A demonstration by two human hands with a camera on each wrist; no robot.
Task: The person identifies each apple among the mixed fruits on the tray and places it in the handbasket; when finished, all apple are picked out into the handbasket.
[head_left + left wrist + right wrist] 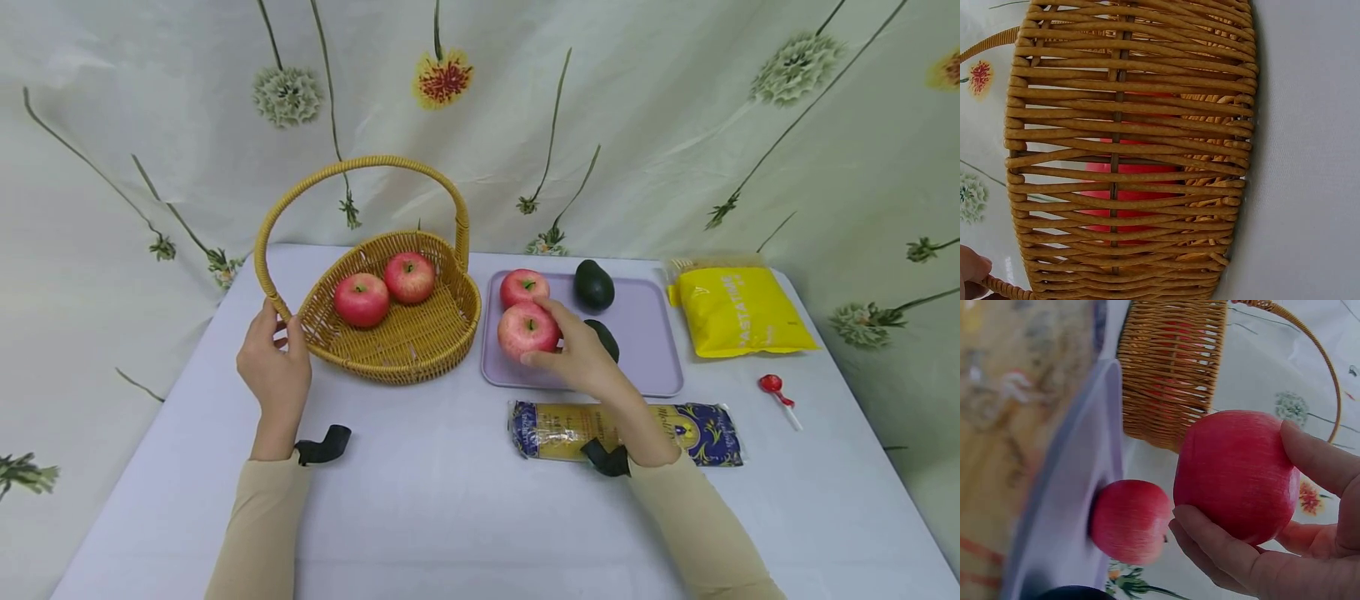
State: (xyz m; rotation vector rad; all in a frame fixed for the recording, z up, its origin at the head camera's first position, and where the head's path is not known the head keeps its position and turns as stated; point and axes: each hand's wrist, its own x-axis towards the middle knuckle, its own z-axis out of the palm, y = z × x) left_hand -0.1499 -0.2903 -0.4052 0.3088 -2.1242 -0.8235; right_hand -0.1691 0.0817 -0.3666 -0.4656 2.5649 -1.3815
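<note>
My left hand (277,354) pinches the lower left end of the handle of a wicker basket (405,367); in the left wrist view only part of that hand (972,275) shows beside the woven wall. Two red apples, one (362,300) left of the other (409,277), lie inside the basket. My right hand (581,350) grips another red apple (528,332), and in the right wrist view this apple (1238,478) is clasped between thumb and fingers above the lilac tray (652,333). On the tray sit one more apple (523,287) and two avocados (594,286), the nearer partly hidden by the hand.
A pasta pack (555,429) lies in front of the tray, under my right forearm. To the tray's right are a yellow bag (742,312) and a red lollipop (771,383). A floral cloth (645,125) hangs behind the white table (450,517).
</note>
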